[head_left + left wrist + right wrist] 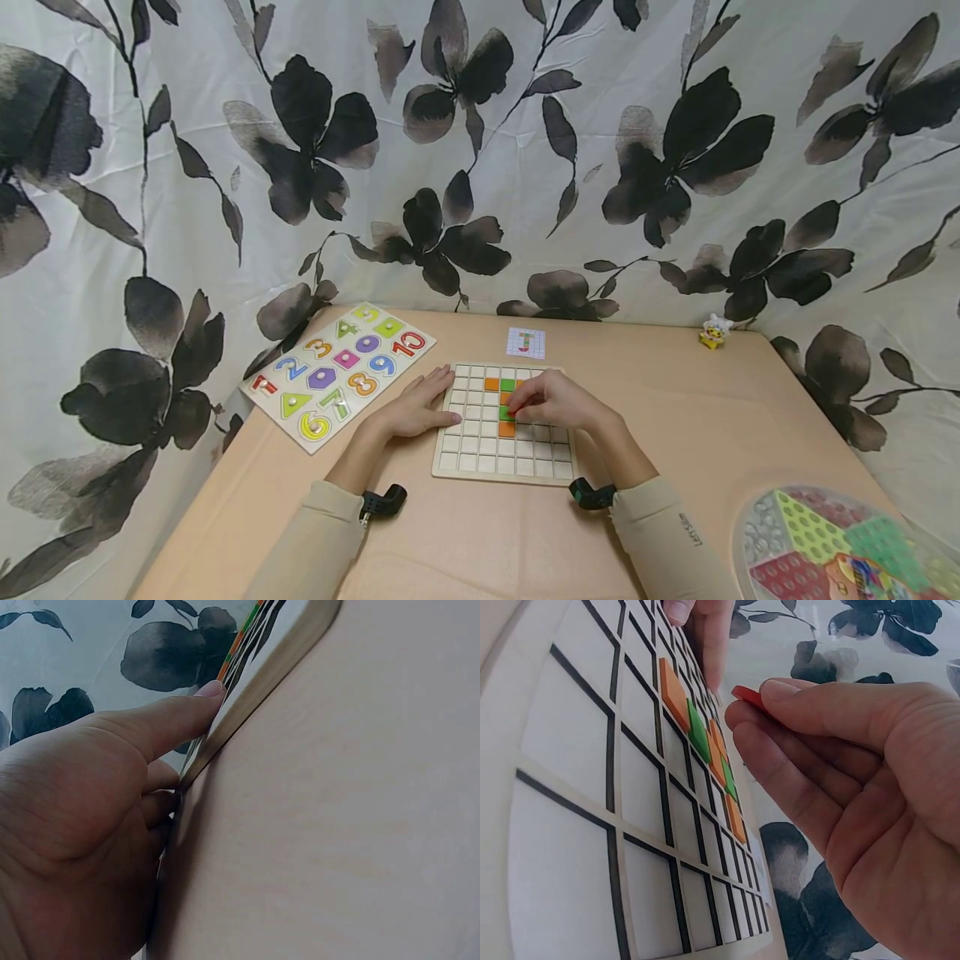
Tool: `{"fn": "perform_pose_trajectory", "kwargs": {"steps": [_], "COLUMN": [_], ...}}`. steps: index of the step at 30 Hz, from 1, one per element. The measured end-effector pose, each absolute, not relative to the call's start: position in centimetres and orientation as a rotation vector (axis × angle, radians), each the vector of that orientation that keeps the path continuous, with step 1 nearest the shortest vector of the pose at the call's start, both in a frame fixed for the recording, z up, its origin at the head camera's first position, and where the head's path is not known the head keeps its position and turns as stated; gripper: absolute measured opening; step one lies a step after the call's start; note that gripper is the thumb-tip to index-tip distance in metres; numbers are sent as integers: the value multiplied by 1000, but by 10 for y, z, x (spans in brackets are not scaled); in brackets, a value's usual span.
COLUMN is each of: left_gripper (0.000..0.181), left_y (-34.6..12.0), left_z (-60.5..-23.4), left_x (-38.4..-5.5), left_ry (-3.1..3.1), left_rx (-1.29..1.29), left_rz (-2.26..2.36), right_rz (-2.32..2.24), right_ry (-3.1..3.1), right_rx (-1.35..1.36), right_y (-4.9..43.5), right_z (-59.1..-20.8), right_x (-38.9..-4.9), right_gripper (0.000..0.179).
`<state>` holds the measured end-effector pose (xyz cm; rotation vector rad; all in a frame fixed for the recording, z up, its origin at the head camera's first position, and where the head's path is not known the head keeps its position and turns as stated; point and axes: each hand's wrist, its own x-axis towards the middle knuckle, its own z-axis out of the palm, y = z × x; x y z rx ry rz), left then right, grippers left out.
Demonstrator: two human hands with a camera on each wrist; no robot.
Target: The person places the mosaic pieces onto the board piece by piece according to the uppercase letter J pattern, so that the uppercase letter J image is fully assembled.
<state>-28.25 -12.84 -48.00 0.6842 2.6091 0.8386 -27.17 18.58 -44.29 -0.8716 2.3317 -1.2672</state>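
A white grid board [468, 467] with a wooden frame lies on the table. My left hand [412, 408] rests at its left edge, the thumb lying over the frame. In the left wrist view the thumb [180, 720] touches the board's edge and the other fingers are partly hidden. My right hand [566, 404] is above the grid, pinching a small red tile [745, 695] between thumb and fingertips. Several orange tiles [675, 694] and green tiles [697, 731] sit in the grid's cells. The right hand covers part of them in the head view.
Behind the grid board lies a small pattern card [512, 343]. A number-and-shape board [272, 406] is on the left. A small toy figure [715, 332] stands at the back right. A round clear container [742, 542] with colored pieces is at the front right. A floral curtain [555, 250] hangs behind.
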Motion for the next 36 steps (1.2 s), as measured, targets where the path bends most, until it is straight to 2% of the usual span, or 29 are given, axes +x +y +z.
{"fn": "perform_pose_trajectory", "kwargs": {"steps": [24,36], "left_gripper": [93,93], "left_y": [-128,-129], "left_z": [-478,-478], "left_x": [-282,-282], "left_ry": [2606,2602], "left_rx": [697,684], "left_rz": [874,862], "right_rz": [-1209,-1107], "right_ry": [2302,2340], "right_rx": [-879,-924], "right_y": [176,171], "right_z": [-444,-441], "right_x": [-268,-261], "right_gripper": [19,15]}}
